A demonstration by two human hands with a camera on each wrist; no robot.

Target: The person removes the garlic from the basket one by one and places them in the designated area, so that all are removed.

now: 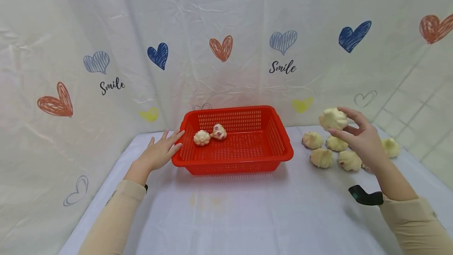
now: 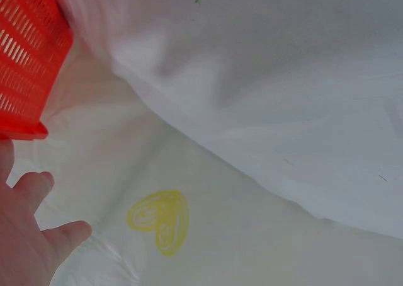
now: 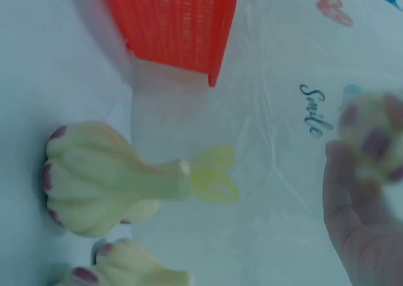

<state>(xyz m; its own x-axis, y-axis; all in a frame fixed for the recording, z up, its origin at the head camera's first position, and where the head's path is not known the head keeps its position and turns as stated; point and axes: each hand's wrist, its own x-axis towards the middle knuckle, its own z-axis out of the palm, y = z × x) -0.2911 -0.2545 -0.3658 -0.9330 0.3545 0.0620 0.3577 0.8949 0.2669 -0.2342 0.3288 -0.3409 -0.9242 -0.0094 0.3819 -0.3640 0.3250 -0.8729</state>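
My right hand (image 1: pixel 366 141) pinches a garlic bulb (image 1: pixel 334 119) between thumb and fingers, raised over the other bulbs on the right of the table. In the right wrist view the held garlic bulb (image 3: pixel 376 135) shows purple patches and is blurred. My left hand (image 1: pixel 161 152) has its fingers spread, fingertips right at the left rim of a red plastic basket (image 1: pixel 233 165). Inside the basket, toward its left, lie two garlic bulbs, one whitish bulb (image 1: pixel 201 138) and one purple-marked bulb (image 1: pixel 219 132). The left wrist view catches the basket's corner (image 2: pixel 28 131) and part of the hand.
Several garlic bulbs (image 1: pixel 321 158) lie on the white-covered table (image 1: pixel 230 215) right of the basket, some partly behind my right hand. One bulb (image 1: pixel 391 147) sits at the far right. A white curtain (image 1: pixel 240 7) printed with hearts hangs behind the table.
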